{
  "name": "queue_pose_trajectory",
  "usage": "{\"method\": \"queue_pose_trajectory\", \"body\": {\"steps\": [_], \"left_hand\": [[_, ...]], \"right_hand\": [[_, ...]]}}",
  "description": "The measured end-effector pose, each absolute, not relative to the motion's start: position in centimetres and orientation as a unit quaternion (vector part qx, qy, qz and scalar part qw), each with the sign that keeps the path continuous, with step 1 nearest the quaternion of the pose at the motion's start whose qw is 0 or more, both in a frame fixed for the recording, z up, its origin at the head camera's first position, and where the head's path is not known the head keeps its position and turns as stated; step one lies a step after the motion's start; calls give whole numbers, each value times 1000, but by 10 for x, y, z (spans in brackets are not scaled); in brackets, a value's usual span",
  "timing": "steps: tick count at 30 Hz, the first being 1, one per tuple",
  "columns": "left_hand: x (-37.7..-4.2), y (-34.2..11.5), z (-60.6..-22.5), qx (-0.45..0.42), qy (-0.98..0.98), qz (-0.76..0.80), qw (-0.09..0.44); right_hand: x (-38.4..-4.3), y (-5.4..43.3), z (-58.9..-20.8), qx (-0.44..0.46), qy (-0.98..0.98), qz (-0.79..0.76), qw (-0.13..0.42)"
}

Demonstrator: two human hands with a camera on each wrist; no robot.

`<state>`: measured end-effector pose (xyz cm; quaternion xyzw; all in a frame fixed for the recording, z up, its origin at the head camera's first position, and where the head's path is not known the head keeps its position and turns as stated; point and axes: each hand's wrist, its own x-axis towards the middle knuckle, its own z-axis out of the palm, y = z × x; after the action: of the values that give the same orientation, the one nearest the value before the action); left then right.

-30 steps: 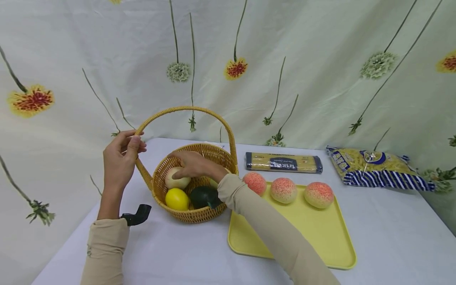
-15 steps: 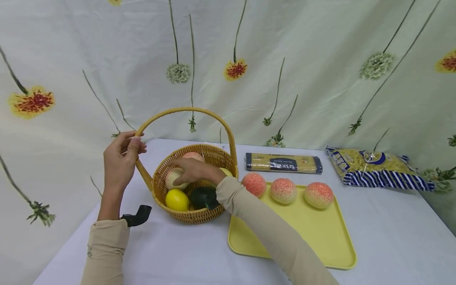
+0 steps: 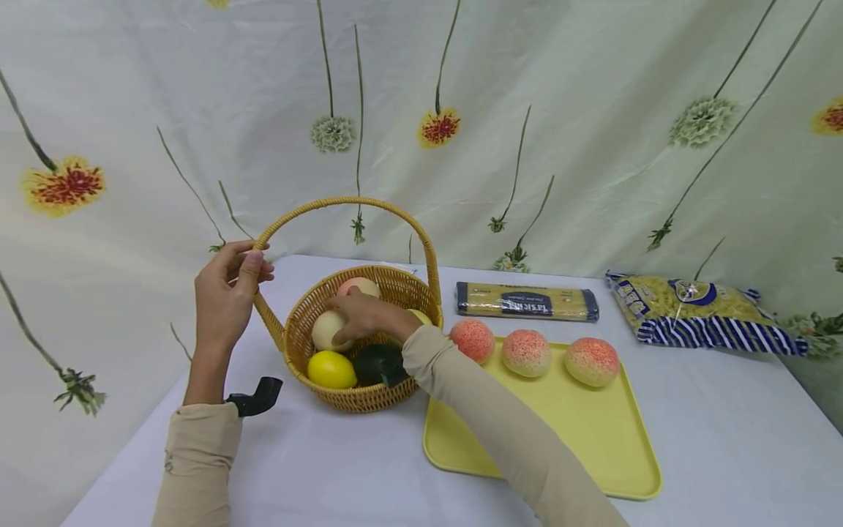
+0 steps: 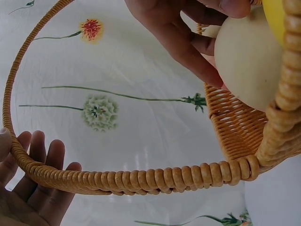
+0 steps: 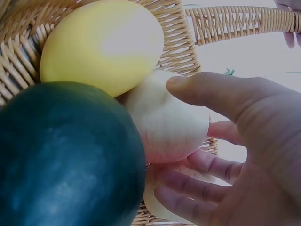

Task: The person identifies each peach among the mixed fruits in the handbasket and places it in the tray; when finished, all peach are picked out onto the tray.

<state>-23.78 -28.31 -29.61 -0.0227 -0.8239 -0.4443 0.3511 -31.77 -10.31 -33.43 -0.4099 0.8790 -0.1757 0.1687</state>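
A wicker basket (image 3: 362,399) stands on the table, its tall arched handle (image 3: 349,200) upright. My left hand (image 3: 226,296) holds the handle's left side between thumb and fingers. Inside the basket, my right hand (image 3: 369,315) grips a pale peach (image 3: 324,333). In the right wrist view its thumb lies on the peach (image 5: 164,117) and the fingers curl behind it. Around that peach sit a yellow lemon-like fruit (image 3: 331,370), a glossy dark green fruit (image 3: 375,364) and a pinkish peach (image 3: 364,285). A yellowish fruit (image 3: 420,317) is mostly hidden behind my right wrist.
Right of the basket lies a yellow tray (image 3: 579,432), partly under my right forearm. Several red-speckled peaches (image 3: 526,353) sit along its far edge. Behind them are a spaghetti pack (image 3: 527,301) and a pasta bag (image 3: 698,307). A flowered cloth (image 3: 560,146) hangs behind.
My right hand's fingers have drawn in around the pale peach, which has shifted slightly right. The lemon-like fruit has turned a little. The left hand keeps its hold on the handle.
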Motion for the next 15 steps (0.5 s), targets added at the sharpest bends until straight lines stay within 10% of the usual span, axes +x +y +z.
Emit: {"method": "queue_pose_trajectory", "body": {"steps": [15], "left_hand": [[-238, -283, -296, -25, -824, -445, 350]], "right_hand": [[-317, -100, -334, -426, 854, -223, 197]]}}
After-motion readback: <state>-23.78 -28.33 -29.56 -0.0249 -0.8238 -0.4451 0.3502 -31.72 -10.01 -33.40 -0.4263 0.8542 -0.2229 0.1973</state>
